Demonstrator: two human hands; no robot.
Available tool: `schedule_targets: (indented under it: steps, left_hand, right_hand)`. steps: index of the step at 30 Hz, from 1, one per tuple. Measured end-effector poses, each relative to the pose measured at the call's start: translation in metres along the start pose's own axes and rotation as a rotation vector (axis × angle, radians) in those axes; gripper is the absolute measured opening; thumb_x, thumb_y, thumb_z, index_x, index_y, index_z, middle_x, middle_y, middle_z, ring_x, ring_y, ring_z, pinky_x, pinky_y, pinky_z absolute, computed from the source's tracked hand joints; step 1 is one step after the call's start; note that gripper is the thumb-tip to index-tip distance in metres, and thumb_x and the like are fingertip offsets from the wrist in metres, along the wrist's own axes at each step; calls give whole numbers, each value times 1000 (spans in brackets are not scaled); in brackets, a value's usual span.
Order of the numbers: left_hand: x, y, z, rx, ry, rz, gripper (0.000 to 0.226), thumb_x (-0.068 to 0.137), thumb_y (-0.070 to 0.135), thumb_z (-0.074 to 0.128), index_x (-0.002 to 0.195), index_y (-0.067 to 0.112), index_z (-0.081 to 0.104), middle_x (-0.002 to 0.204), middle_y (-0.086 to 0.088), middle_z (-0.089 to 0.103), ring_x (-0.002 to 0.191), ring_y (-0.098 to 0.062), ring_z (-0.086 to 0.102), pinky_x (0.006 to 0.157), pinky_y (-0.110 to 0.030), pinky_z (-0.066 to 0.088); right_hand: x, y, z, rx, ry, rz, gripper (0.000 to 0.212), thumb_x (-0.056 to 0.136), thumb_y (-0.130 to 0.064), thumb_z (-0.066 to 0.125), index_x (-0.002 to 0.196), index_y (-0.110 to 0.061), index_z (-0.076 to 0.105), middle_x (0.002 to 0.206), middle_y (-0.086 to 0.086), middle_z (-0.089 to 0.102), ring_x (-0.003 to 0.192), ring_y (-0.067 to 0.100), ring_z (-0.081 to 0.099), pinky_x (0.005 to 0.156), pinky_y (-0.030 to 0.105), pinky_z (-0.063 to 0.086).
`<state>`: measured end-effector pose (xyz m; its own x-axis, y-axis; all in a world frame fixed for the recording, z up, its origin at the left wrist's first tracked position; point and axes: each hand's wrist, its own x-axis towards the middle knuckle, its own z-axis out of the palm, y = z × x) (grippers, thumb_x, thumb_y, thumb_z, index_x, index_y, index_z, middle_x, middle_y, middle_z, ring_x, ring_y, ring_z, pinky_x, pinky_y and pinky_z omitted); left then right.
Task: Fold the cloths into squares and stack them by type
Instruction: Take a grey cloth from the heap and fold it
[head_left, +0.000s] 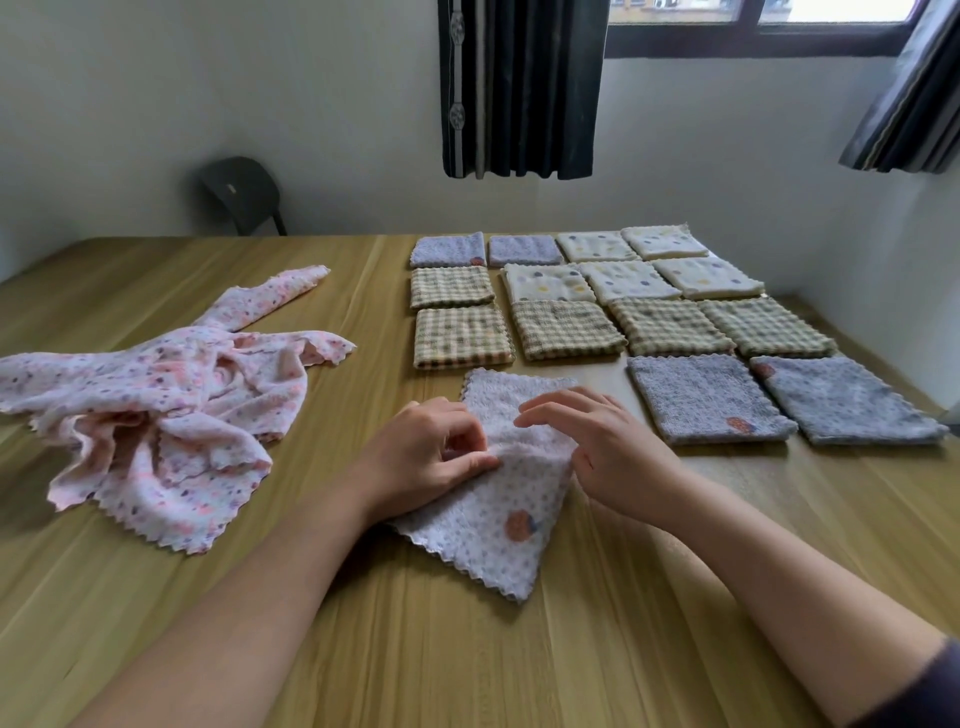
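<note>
Grip of left hand (436, 457) clamped on spotted cloth (498, 525) at its fold; right hand (597, 447), grip apart, over its right edge.

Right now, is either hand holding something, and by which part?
The left hand pinches the pale dotted cloth at a raised fold near its middle. The right hand is open over the same cloth, gripping nothing.

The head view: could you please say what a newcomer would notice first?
First, the grid of folded lilac, checked and cream spotted cloth squares on the far right of the light wooden table. Then the crumpled heap of pink dotted cloths at left, and the left hand and right hand working a pale lilac dotted cloth at centre.
</note>
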<state>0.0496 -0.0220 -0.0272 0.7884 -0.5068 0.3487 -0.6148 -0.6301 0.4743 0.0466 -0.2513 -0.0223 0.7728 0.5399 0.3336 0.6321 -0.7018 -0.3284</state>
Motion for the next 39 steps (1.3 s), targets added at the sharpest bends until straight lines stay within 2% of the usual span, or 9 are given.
schedule_targets:
  steps: [6, 13, 17, 20, 24, 26, 31, 35, 39]
  left_hand:
    - [1, 1, 0, -22, 15, -44, 22, 80, 46, 62, 75, 25, 63, 70, 21, 54, 74, 1, 51, 71, -19, 38]
    - [0, 2, -1, -18, 11, -72, 21, 82, 39, 60, 76, 19, 64, 70, 17, 54, 74, -1, 50, 69, -17, 39]
    - [-2, 4, -2, -44, 8, -91, 13, 82, 35, 59, 77, 24, 62, 74, 14, 57, 76, -4, 52, 69, -21, 43]
    - [-2, 5, -3, -87, 20, -130, 9, 82, 27, 54, 82, 27, 63, 79, 13, 61, 77, -6, 57, 68, -23, 46]
    - [-3, 5, -6, -95, 40, -131, 28, 73, 10, 41, 86, 22, 64, 83, 11, 62, 78, -7, 57, 71, -29, 49]
    - [-4, 3, -7, -8, 30, -57, 34, 70, 3, 42, 91, 18, 64, 90, 9, 61, 83, -7, 55, 75, -31, 49]
    - [-4, 3, -8, 98, -14, 29, 43, 70, 16, 56, 112, 23, 57, 109, 10, 57, 97, -4, 52, 89, -30, 45]
    - [-4, 8, -5, 140, -112, 56, 62, 72, 20, 67, 130, 26, 46, 123, 13, 52, 103, 8, 43, 96, -24, 36]
    - [-1, 6, 1, 240, -9, 99, 56, 76, 17, 73, 128, 20, 52, 122, 4, 62, 108, -13, 57, 89, -23, 37]
  right_hand:
    - [-8, 7, -5, 36, -69, -31, 67, 68, 1, 45, 128, -28, 53, 133, -10, 51, 130, 11, 39, 108, 35, 33]
    - [-10, -4, 6, -22, 33, -330, 47, 67, -12, 71, 110, -25, 56, 116, -3, 57, 108, 17, 53, 86, 35, 47]
    - [-11, -9, 8, 17, 83, -425, 22, 75, -11, 69, 96, -17, 66, 106, -1, 64, 98, 18, 58, 80, 33, 47]
    - [-13, -8, 7, 120, 76, -354, 17, 74, -9, 63, 90, -14, 67, 93, -4, 68, 88, 14, 62, 75, 32, 49]
    - [-15, -1, 7, 240, 112, -192, 28, 72, -8, 69, 90, -26, 59, 88, -6, 69, 79, 11, 65, 64, 34, 52]
    - [-15, -1, 7, 357, 158, -172, 18, 73, -10, 68, 88, -17, 60, 86, 0, 70, 77, 15, 66, 63, 34, 52]
    - [-12, 4, 4, 690, 245, 17, 6, 78, -4, 57, 84, -3, 60, 82, 10, 68, 77, 25, 64, 64, 39, 50]
    - [-9, 7, 4, 731, 327, 105, 14, 71, -21, 49, 76, -12, 57, 68, -8, 57, 65, 7, 52, 58, 23, 39]
    - [-7, 8, 6, 796, 337, 158, 14, 77, -6, 43, 73, -13, 55, 64, -5, 55, 63, 9, 51, 57, 25, 39]
